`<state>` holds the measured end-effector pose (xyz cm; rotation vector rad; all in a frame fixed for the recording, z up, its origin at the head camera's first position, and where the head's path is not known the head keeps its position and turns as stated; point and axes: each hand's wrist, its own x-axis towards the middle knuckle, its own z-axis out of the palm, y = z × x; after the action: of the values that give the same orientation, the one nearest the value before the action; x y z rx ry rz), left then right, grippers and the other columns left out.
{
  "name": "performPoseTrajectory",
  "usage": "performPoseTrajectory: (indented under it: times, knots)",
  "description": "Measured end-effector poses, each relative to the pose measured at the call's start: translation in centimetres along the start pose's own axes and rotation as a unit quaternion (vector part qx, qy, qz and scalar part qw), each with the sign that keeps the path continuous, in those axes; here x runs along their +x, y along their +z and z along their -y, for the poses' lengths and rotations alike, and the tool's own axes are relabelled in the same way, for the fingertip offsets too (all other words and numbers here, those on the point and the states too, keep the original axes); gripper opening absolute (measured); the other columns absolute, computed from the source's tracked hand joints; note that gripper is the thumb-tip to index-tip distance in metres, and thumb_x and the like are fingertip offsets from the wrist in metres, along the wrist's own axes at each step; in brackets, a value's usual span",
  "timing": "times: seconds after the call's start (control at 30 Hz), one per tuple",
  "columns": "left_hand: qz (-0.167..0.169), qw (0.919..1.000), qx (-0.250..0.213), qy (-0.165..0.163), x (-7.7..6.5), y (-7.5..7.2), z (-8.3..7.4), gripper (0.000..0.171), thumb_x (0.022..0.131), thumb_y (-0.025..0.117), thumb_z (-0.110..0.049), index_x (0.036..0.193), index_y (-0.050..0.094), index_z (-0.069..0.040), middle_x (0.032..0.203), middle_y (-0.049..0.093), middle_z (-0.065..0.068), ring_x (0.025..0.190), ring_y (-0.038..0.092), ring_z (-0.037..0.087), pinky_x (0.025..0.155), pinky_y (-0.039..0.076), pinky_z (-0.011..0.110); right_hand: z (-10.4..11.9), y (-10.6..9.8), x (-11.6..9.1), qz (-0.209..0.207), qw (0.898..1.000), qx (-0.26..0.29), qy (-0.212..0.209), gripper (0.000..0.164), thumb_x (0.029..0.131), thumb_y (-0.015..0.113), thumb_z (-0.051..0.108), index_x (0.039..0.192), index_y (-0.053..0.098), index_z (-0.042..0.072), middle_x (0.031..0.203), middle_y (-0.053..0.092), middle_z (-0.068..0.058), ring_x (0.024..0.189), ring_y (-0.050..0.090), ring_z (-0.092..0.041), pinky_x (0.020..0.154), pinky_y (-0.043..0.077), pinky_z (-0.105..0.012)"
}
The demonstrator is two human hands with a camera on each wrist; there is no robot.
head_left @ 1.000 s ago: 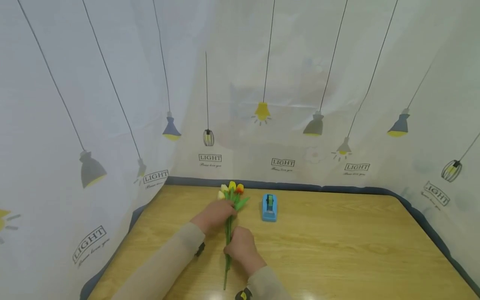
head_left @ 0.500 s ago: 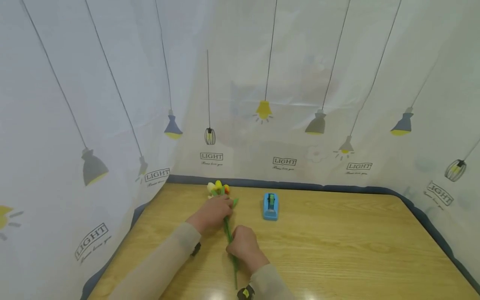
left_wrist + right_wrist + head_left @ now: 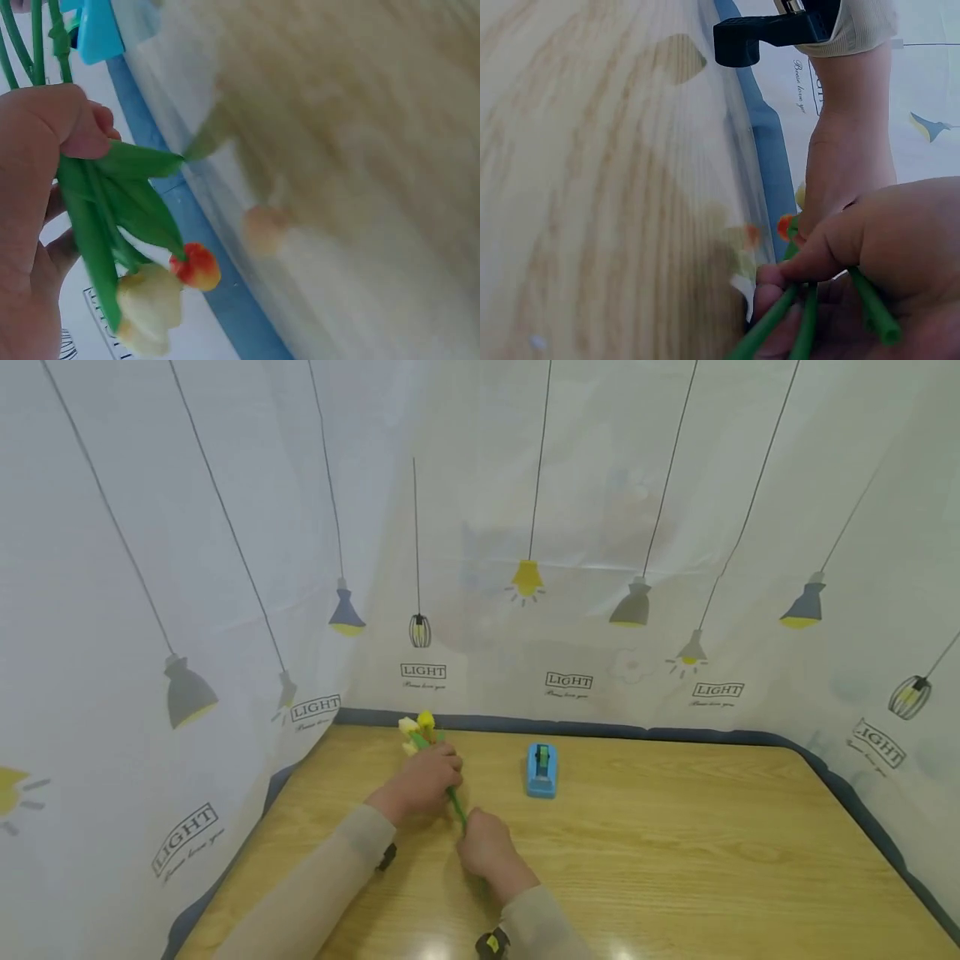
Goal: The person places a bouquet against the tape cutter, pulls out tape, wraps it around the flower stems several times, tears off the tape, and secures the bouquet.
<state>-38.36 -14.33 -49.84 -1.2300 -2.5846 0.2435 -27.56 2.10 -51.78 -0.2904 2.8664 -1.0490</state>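
My left hand (image 3: 429, 781) grips a small bunch of artificial tulips (image 3: 408, 725) just under the flower heads. Pale cream and yellow blooms point to the far left in the head view. The left wrist view shows green leaves (image 3: 142, 214) below the thumb, a cream tulip (image 3: 150, 307) and a red-orange tulip (image 3: 196, 266). My right hand (image 3: 489, 845) holds the lower stems; in the right wrist view the cut ends of the green stems (image 3: 804, 322) stick out between thumb and fingers. From the head view these ends are hidden.
A blue tape dispenser (image 3: 542, 785) stands on the wooden table (image 3: 675, 843), right of the hands. White sheeting (image 3: 487, 635) printed with lamps closes off the back and sides, with a dark blue strip (image 3: 600, 729) along the table's edge.
The flower heads and my left hand have shifted left, so the bunch slants more. My right hand has moved slightly right, and the stem ends have dropped out of the head view.
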Motion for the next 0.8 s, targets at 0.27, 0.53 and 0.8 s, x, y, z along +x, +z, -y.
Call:
performPoseTrajectory:
  times: [0.27,0.53,0.8]
  knots:
    - [-0.013,0.9997,0.021,-0.004,-0.4,-1.3,-0.2,0.009,0.096,0.071,-0.012,0.096,0.078,-0.019,0.104,0.076,-0.005,0.112,0.066,0.02,0.125,0.044,0.049,-1.0,-1.6,0.2,0.035,0.999,-0.006,0.007,0.012,0.109,0.051,0.007,0.115,0.06,0.001,0.088,0.064,-0.012,0.072,0.057,-0.026,0.061,0.05,-0.039]
    - [-0.047,0.997,0.058,-0.021,1.1,-2.3,-2.5,0.011,0.103,0.063,-0.019,0.103,0.074,-0.016,0.094,0.074,-0.001,0.09,0.062,0.019,0.102,0.052,0.037,-4.0,-5.3,0.6,-0.005,0.997,-0.074,0.003,0.015,0.11,0.057,0.017,0.102,0.064,0.006,0.083,0.063,-0.007,0.071,0.056,-0.021,0.064,0.051,-0.039]
    - [-0.028,0.9966,0.063,-0.046,2.5,-3.7,-5.9,0.011,0.101,0.072,-0.026,0.106,0.07,-0.016,0.092,0.073,-0.002,0.077,0.054,0.015,0.071,0.049,0.028,-7.0,-8.6,-0.1,-0.015,0.99,-0.135,-0.035,0.031,0.11,0.059,0.031,0.083,0.059,0.015,0.072,0.056,0.0,0.065,0.05,-0.017,0.061,0.043,-0.034]
